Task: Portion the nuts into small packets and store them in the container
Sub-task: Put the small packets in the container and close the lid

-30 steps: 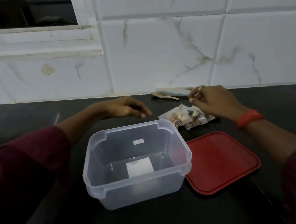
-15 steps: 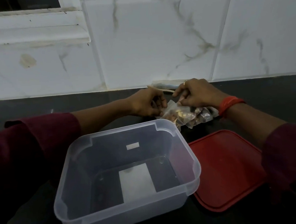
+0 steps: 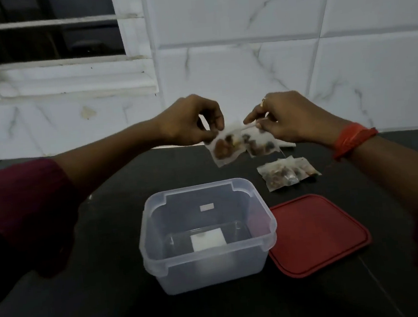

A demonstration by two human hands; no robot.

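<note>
One head-worn, wide-angle view is given, aimed forward and down at the container [image 3: 214,273] from close above; the tiled wall [image 3: 245,65] is seen behind it.
</note>
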